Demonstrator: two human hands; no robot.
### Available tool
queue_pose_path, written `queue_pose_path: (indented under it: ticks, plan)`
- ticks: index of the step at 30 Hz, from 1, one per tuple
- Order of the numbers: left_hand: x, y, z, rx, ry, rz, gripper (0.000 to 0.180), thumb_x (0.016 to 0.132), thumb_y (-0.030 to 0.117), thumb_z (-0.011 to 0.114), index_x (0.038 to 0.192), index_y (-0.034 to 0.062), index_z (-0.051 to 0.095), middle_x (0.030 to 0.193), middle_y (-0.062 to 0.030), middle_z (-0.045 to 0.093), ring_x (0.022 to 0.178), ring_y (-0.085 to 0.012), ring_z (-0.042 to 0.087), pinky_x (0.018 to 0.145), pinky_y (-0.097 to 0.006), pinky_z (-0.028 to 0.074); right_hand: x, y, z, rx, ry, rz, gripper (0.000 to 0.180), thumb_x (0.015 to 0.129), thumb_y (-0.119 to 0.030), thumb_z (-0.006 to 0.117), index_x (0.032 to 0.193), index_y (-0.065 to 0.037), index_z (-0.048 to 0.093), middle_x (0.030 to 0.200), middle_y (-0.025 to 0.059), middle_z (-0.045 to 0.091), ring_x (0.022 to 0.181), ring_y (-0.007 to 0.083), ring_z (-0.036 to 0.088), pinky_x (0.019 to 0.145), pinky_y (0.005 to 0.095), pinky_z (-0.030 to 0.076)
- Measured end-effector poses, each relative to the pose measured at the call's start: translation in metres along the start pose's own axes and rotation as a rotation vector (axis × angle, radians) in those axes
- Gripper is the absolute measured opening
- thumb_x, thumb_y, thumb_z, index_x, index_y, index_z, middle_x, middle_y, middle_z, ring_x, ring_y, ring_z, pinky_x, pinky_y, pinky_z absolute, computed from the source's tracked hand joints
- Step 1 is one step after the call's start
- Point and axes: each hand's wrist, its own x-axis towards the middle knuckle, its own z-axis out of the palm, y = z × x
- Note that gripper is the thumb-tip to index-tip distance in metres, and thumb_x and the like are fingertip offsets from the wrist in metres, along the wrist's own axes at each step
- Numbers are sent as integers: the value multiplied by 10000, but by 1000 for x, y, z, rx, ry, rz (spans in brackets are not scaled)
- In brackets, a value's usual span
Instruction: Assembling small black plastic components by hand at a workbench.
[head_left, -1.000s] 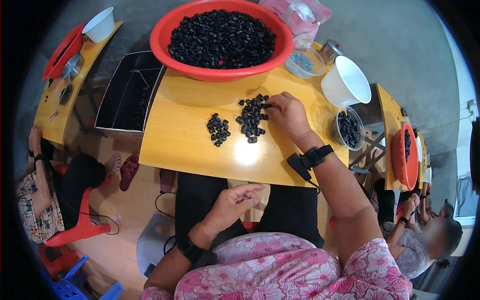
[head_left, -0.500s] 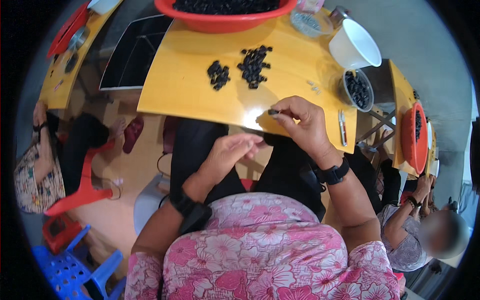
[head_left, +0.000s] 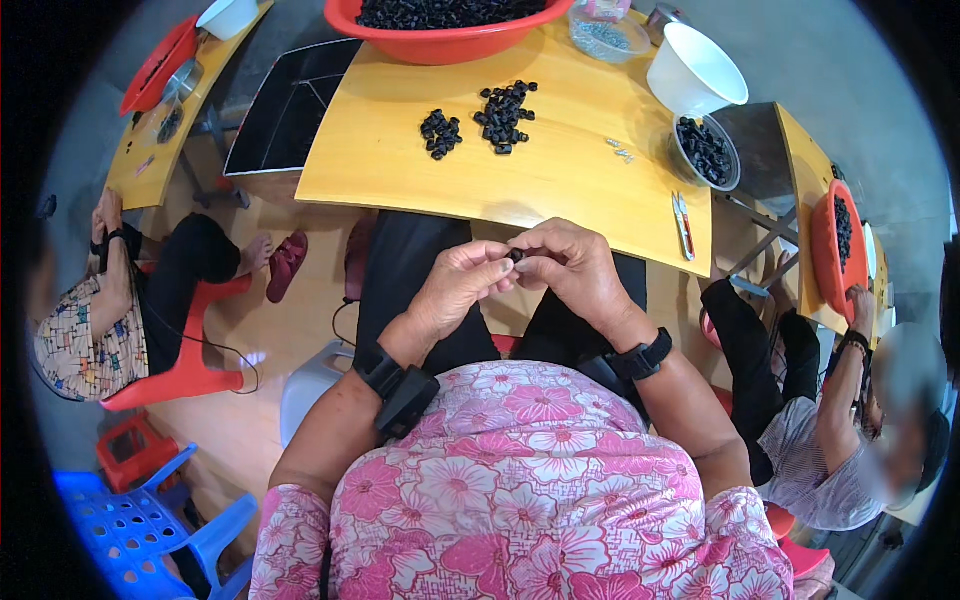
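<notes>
Pinching a small black part (head_left: 517,257) between both grips: left hand (head_left: 462,285) closed on its left side, right hand (head_left: 572,268) closed on its right, fingertips meeting above the lap. Beyond the grips, on the yellow surface (head_left: 560,170), lie two black piles (head_left: 478,122); farther right, a metal bowl (head_left: 706,152).

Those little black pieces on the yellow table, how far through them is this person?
Done, it seems: a metal bowl of black pieces. In hand: left hand and right hand pinch one small black piece together. Left: two small piles on the table and a heaped red basin.
</notes>
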Motion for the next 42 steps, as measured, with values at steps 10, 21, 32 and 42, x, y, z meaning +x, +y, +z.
queue_pose_path:
  ticks: [10,21,32,42]
  plan:
    - [-3,6,4,17,-18,37,179,941,49,549,1107,5,599,1017,-33,613,892,-108,595,861,-297,508,0,-3,-4,-162,-45,-262,176,761,-75,704,936,-86,715,849,101,653,824,254,637,752,328,504]
    - [9,9,7,61,-41,1,130,921,34,573,1042,0,604,922,-61,644,824,-128,632,803,-298,535,15,-3,-54,-280,328,-8,210,801,-21,635,1002,-26,693,870,143,667,802,254,651,740,334,511]
    - [21,11,1,-51,-15,-26,139,904,13,575,1041,-1,593,904,-70,647,801,-129,628,826,-310,531,68,30,-121,-832,565,-137,97,783,7,637,869,-6,679,780,151,616,697,312,617,627,359,487]
    - [16,8,-2,-36,-7,-7,138,911,39,586,1044,4,593,910,-47,644,813,-120,628,791,-267,519,59,26,-120,-909,418,-106,56,760,-29,589,774,-2,637,785,172,612,742,363,608,674,421,493]
